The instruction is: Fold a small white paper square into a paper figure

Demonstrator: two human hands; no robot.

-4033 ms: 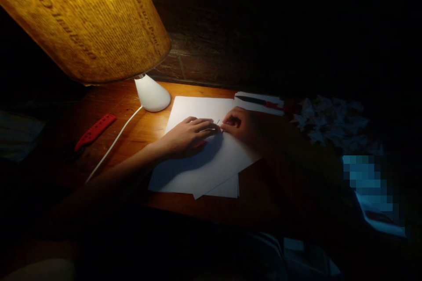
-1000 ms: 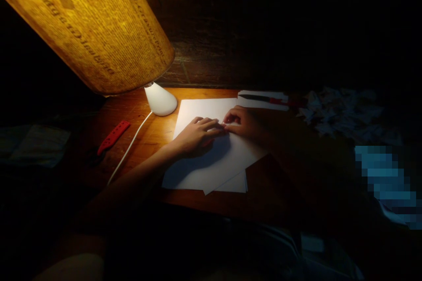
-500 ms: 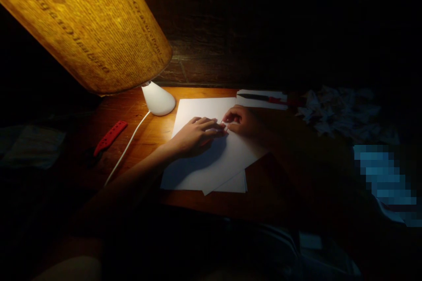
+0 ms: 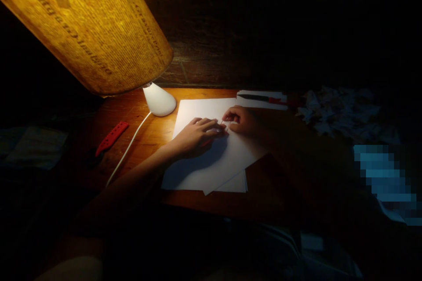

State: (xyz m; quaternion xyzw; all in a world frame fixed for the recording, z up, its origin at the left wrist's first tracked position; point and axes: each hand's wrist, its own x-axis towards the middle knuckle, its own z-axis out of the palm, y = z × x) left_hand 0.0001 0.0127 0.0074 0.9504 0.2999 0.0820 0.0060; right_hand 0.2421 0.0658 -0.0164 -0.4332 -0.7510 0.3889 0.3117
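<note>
My left hand (image 4: 199,135) reaches in from the left over white paper sheets (image 4: 198,175), its fingers bent and close together. My right hand (image 4: 243,119) meets it from the right, fingers curled and thumb near the index finger. Between the two sets of fingertips is a small white piece of paper (image 4: 226,126), mostly hidden by the fingers. The sheets lie under both hands, the top one turned at an angle. Shadow covers much of the right arm and the lower sheets.
A lamp with a printed shade (image 4: 108,30) and white base (image 4: 160,100) stands at left, its cord (image 4: 128,147) trailing forward. Nearby lies a red-handled tool (image 4: 113,137). Behind my right hand, a black-and-red knife (image 4: 255,97) rests on small papers (image 4: 277,106). Folded paper pieces (image 4: 339,112) are heaped right.
My right fingertips have drawn apart very slightly at the small piece of paper. My left hand stays almost still, and the whole view has shifted a little.
</note>
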